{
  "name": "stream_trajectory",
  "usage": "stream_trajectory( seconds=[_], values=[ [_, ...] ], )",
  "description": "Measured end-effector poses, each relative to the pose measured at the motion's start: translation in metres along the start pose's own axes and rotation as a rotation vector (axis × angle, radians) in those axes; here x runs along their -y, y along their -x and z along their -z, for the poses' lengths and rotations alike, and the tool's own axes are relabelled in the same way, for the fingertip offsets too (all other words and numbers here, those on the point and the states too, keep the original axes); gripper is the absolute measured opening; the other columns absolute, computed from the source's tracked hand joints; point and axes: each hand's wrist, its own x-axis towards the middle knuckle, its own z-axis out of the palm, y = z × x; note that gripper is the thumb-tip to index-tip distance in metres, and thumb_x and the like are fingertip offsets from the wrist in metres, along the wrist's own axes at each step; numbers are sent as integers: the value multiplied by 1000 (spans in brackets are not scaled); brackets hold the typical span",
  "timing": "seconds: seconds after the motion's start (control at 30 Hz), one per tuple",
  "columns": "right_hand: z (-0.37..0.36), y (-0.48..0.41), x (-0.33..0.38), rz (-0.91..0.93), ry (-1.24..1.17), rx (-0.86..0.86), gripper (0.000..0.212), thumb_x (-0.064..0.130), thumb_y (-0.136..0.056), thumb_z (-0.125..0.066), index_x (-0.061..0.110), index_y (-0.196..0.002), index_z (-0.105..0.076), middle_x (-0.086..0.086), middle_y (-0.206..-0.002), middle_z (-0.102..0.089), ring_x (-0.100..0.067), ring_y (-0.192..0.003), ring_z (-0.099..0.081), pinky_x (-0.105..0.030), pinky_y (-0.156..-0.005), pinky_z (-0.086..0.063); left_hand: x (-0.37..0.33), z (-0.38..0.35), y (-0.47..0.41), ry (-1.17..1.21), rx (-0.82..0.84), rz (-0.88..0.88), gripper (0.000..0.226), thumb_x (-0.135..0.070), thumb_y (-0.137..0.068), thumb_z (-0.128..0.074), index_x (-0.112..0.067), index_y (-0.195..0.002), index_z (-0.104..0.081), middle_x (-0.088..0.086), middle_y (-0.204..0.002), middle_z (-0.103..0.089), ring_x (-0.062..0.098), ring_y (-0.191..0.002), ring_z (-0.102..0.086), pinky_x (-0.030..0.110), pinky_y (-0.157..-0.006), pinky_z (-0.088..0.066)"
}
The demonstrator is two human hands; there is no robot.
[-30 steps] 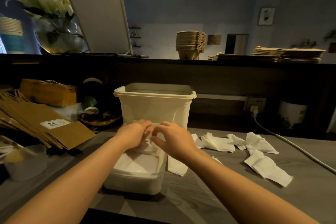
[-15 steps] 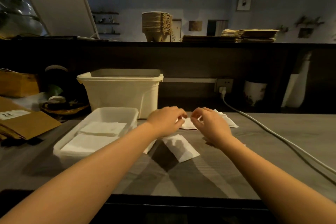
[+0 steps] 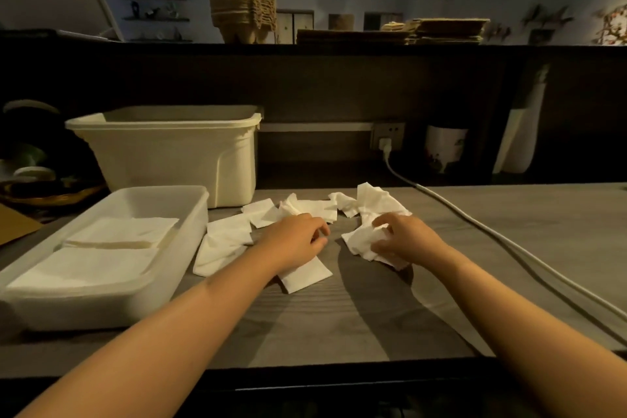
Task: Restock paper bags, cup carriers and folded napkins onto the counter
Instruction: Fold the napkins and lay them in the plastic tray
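Observation:
Several loose white napkins (image 3: 298, 210) lie scattered on the grey worktop (image 3: 339, 316). My right hand (image 3: 403, 237) pinches a crumpled napkin (image 3: 361, 241) at its left edge. My left hand (image 3: 295, 241) hovers with curled fingers over a flat napkin (image 3: 305, 273), holding nothing that I can see. A shallow white tray (image 3: 190, 234) on the left holds two stacks of folded napkins (image 3: 118, 231). On the raised counter behind stand a stack of cup carriers (image 3: 237, 13) and flat paper bags (image 3: 444, 30).
A cream tub (image 3: 169, 153) stands behind the tray. A white cable (image 3: 509, 248) runs from the wall socket (image 3: 386, 137) across the worktop's right side. A brown paper bag corner (image 3: 13, 224) and a dark basket (image 3: 44, 190) sit at far left.
My view shifted right, from the tray to the loose napkins. Both hands left the tray; my right hand has taken hold of a crumpled napkin.

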Motion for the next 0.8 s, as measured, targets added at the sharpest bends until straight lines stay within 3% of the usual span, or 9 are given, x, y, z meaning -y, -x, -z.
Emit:
stream_trajectory(
  seconds=[0.07,0.17,0.33,0.4,0.43,0.53,0.6,0.7,0.8],
  values=[
    [0,-2,3,23,-127,5,33,27,-86,-62,22,-119,-58,2,-101,-57,-13,-90,-53,-22,-71,-43,0,-3,-3,89,0,-10,27,-35,-97,-44,-29,-121,-53,-6,-120,-55,10,-101,-54,32,-87,-50],
    [3,-5,12,76,-388,-62,25,28,-85,-64,19,-108,-61,4,-93,-58,-10,-85,-54,-24,-73,-45,-1,-5,-6,365,-36,30,28,-42,-97,-40,-34,-122,-49,-4,-120,-56,12,-103,-54,36,-87,-51],
    [3,-11,32,141,-768,-84,12,22,-88,-61,20,-100,-59,-3,-89,-61,-11,-79,-58,-23,-71,-49,2,1,-9,777,-93,193,43,-51,-98,-21,-35,-130,-44,4,-134,-45,22,-117,-45,31,-85,-45],
    [-4,-16,36,150,-884,-106,10,20,-89,-59,20,-99,-59,-1,-87,-60,-11,-78,-58,-24,-70,-50,9,1,-11,917,-91,305,51,-56,-95,-19,-33,-136,-39,8,-134,-46,26,-120,-46,37,-92,-47],
    [-9,-18,37,151,-936,-127,10,18,-90,-58,19,-100,-59,-2,-89,-60,-12,-78,-58,-26,-70,-50,12,1,-12,973,-102,347,52,-56,-95,-20,-31,-137,-38,9,-127,-50,26,-115,-50,40,-91,-49],
    [-19,-20,39,176,-1049,-189,9,14,-90,-56,21,-95,-59,-5,-95,-61,-10,-79,-60,-20,-67,-52,20,2,-12,1112,-144,365,49,-52,-96,-22,-24,-131,-44,8,-97,-55,19,-87,-58,32,-69,-53],
    [-22,-20,40,218,-1062,-181,13,10,-89,-56,22,-92,-59,-4,-97,-62,-10,-83,-63,-19,-69,-54,21,3,-11,1220,-137,349,45,-50,-97,-25,-26,-129,-45,7,-93,-60,17,-82,-61,32,-68,-54],
    [-24,-20,39,273,-993,-133,15,6,-86,-59,20,-90,-61,0,-98,-65,-14,-91,-64,-26,-80,-55,21,0,-10,1171,-174,258,34,-40,-97,-38,-36,-131,-40,5,-117,-58,19,-97,-63,37,-81,-56],
    [-27,-17,38,294,-937,-85,13,8,-84,-63,21,-88,-62,3,-96,-64,-15,-94,-62,-27,-83,-53,19,-4,-9,1105,-253,197,47,-24,-94,-52,-38,-136,-33,3,-136,-50,21,-110,-57,35,-84,-55]
  ],
)
